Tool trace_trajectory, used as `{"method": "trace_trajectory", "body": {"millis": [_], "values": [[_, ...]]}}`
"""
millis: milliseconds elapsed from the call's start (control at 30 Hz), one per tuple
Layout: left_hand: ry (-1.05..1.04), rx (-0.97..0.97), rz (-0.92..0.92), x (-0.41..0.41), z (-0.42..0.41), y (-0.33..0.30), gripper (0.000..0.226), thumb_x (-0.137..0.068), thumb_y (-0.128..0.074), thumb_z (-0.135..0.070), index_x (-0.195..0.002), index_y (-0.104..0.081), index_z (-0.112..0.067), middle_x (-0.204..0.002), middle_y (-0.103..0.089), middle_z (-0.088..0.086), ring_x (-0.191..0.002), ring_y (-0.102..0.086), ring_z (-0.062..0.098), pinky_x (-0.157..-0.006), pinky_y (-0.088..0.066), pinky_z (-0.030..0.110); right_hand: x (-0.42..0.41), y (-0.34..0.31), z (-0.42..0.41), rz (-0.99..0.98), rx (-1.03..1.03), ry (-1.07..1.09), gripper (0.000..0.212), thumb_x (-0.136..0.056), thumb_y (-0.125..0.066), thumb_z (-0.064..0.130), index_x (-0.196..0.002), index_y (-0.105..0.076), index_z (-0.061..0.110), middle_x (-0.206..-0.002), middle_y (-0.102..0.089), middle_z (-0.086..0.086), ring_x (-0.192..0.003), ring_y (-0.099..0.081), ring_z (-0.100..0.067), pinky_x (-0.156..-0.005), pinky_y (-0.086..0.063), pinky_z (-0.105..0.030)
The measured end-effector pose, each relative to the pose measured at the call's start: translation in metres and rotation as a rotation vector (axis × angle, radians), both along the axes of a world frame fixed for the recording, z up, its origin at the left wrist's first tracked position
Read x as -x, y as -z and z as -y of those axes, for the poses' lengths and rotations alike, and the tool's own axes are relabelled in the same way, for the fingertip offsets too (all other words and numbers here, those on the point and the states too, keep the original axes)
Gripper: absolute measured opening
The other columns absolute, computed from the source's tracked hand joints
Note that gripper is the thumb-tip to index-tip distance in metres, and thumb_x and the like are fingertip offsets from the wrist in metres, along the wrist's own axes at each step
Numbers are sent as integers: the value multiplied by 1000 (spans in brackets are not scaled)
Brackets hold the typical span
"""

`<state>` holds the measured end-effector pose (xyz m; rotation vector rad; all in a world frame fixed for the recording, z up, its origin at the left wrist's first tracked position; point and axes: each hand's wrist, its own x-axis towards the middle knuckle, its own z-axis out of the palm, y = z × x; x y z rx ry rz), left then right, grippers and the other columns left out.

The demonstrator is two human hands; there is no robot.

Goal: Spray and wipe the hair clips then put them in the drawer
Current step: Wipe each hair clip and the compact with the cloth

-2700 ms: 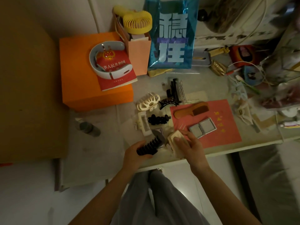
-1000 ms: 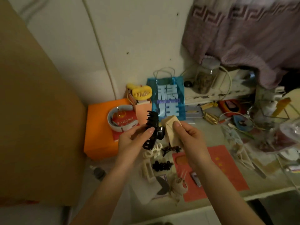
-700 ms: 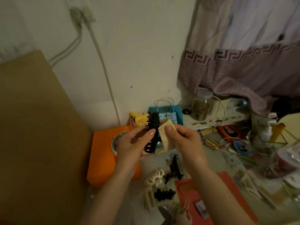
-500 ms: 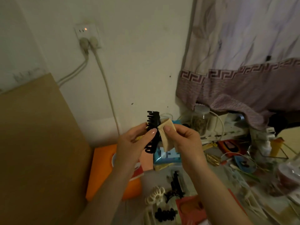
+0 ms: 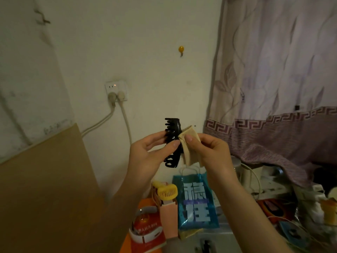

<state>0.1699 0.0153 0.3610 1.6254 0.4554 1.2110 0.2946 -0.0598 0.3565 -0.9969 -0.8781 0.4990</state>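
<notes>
- Pale wall fills the background, with a wall socket [image 5: 116, 88] on it; the black claw clip [image 5: 172, 141] is held up in the air, below and to the right of that socket, well clear of the cluttered desk at the bottom of the view.
- Left hand [image 5: 149, 157] grips the clip, thumb across its front and fingers curled behind, keeping it upright with its teeth facing left.
- Right hand [image 5: 209, 150] pinches a folded beige cloth [image 5: 190, 148] between thumb and fingers, and presses it against the clip's right edge (its smooth back, opposite the teeth).
- To wipe well, I judge: keep the left grip firm near the middle, draw the cloth along the whole spine, then turn the clip so a cloth corner can work between the teeth, where grime would likely lodge.
- Shifting the left fingers partway through would let the covered patches be wiped too.
- Clip's look: glossy black, long and narrow, with stubby curved teeth at top and rounded loops at the lower end; dim light hides any dirt or wetness.
- No drawer is in view.
</notes>
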Motion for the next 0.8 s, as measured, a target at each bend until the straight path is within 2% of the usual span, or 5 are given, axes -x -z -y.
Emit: {"method": "trace_trajectory", "body": {"millis": [133, 333, 433, 700, 800], "values": [[-31, 24, 69, 2, 1, -12, 56, -50, -76, -47, -102, -70, -26, -98, -75, -3, -96, -70, 17, -80, -56, 35, 3, -12, 0, 52, -11, -4, 9, -81, -68, 20, -83, -75, 14, -79, -74, -8, -72, -65, -22, -71, -54, -38], [25, 92, 168, 3, 1, -19, 57, -54, -75, -35, -107, -69, -14, -99, -74, 7, -92, -71, 22, -72, -59, 27, 10, -11, 6, 64, 3, -21, 7, -80, -68, 20, -79, -74, 16, -75, -73, -7, -65, -64, -17, -61, -54, -30], [74, 124, 198, 7, -1, -23, 60, -58, -74, -31, -114, -66, -9, -102, -74, 9, -94, -71, 23, -72, -58, 27, 10, -8, 8, 36, 8, -60, 16, -72, -68, 25, -79, -74, 12, -71, -72, -8, -60, -65, -16, -54, -55, -24], [194, 72, 84, 16, -6, -19, 59, -63, -73, -35, -117, -65, -14, -106, -73, 8, -99, -70, 24, -80, -58, 33, -16, -30, 15, -25, 30, 59, 30, -69, -65, 37, -91, -75, 20, -83, -75, 0, -80, -65, -17, -72, -50, -32], [225, 69, 59, 14, -3, -14, 59, -66, -72, -35, -121, -63, -15, -109, -72, 6, -102, -69, 22, -81, -58, 33, -19, -39, 13, 3, 43, 45, 34, -68, -64, 39, -94, -75, 20, -84, -75, 2, -82, -64, -16, -71, -50, -31]]}}
